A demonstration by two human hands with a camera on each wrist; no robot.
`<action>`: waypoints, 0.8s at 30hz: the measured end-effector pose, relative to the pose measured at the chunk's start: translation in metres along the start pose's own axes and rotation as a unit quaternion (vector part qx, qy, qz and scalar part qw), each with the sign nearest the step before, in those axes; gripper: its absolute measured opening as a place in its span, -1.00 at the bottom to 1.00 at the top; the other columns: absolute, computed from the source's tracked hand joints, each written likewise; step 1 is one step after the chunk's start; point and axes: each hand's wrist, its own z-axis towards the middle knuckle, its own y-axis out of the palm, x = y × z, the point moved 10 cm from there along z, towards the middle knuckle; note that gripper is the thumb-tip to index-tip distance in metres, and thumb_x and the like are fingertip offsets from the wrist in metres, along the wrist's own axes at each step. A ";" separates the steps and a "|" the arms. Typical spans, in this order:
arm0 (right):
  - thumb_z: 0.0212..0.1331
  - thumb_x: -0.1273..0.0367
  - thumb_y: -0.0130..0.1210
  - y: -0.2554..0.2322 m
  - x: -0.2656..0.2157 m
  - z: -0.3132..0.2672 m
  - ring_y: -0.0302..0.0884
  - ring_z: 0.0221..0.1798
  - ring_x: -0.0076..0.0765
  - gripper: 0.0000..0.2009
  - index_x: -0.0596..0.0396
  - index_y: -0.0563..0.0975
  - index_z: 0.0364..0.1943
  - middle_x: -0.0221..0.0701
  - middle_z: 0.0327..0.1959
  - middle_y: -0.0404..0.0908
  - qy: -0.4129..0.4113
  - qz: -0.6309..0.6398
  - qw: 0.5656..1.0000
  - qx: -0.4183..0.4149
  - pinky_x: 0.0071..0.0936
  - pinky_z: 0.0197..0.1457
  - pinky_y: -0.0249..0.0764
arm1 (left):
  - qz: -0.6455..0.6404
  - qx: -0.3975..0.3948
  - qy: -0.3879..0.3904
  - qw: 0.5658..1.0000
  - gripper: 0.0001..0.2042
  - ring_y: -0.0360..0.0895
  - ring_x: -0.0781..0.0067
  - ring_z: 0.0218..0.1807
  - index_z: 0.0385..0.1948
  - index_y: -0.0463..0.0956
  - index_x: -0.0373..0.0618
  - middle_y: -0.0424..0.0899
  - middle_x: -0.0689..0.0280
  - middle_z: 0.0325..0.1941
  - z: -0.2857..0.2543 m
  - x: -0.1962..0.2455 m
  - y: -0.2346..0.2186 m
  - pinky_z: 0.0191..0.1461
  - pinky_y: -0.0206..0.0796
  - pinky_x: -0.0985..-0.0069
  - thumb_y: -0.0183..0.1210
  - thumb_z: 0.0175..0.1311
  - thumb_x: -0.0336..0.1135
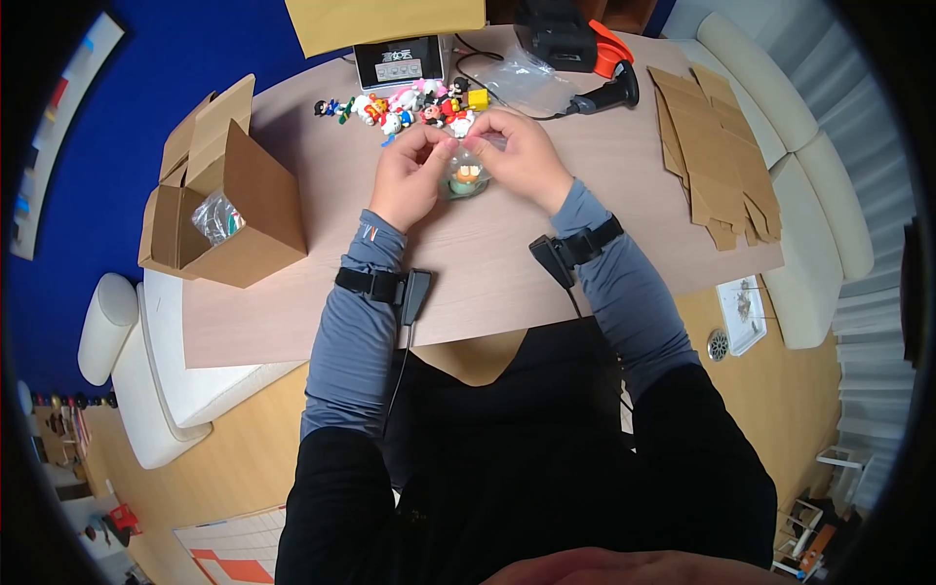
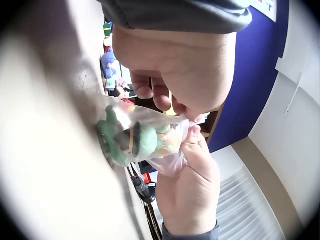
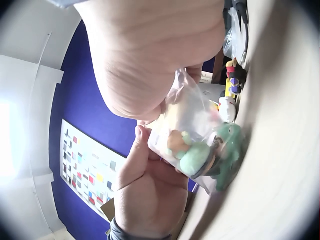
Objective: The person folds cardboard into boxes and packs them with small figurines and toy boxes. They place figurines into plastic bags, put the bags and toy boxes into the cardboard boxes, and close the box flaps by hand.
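A small clear plastic bag (image 1: 464, 187) stands close over the table in front of me, with a mostly green toy figurine (image 3: 196, 159) inside it. My left hand (image 1: 406, 187) pinches the bag's top edge between thumb and finger. Right beside it, my right hand (image 1: 531, 164) pinches the same edge, the two thumbs almost meeting. In the left wrist view the figurine (image 2: 142, 140) shows green and orange parts and a dark band through the film. Just beyond the hands lies a cluster of small colourful figurines (image 1: 398, 119).
An open cardboard box (image 1: 258, 210) with plastic-wrapped contents stands at the left. Flattened cardboard (image 1: 717, 146) lies at the right. At the back are a barcode scanner (image 1: 609, 91), clear plastic bags (image 1: 526, 80), a black device (image 1: 556, 37) and a small screen (image 1: 400, 63).
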 end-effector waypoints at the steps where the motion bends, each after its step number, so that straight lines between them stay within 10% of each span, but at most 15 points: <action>1: 0.28 0.38 0.28 -0.002 -0.001 0.000 0.54 -0.15 -0.45 -0.85 0.20 0.62 -0.22 -0.39 -0.26 0.64 -0.013 -0.016 1.000 0.012 -0.45 0.02 0.48 | -0.012 -0.005 -0.005 1.000 -0.87 0.45 0.75 -0.30 -0.25 0.63 -0.21 0.60 0.50 -0.34 0.000 0.000 0.002 -0.21 0.32 0.70 0.24 0.45 -0.34; 13: 0.36 0.31 0.26 -0.004 0.034 -0.002 0.39 -0.32 -0.77 -0.83 0.13 0.67 -0.16 -0.61 -0.33 0.61 0.078 0.049 0.996 -0.002 -0.68 -0.22 0.38 | -0.072 0.051 -0.007 0.996 -0.86 0.45 0.76 -0.28 -0.13 0.61 -0.15 0.63 0.50 -0.25 0.007 -0.005 -0.035 -0.20 0.31 0.72 0.21 0.50 -0.29; 24: 0.29 0.35 0.30 -0.009 0.022 -0.003 0.48 -0.35 -0.64 -0.84 0.18 0.72 -0.20 -0.47 -0.38 0.68 0.050 0.023 0.997 0.047 -0.61 -0.25 0.45 | 0.004 -0.010 -0.030 0.999 -0.86 0.54 0.71 -0.27 -0.20 0.66 -0.19 0.68 0.45 -0.32 0.003 -0.007 -0.013 -0.19 0.44 0.63 0.33 0.37 -0.33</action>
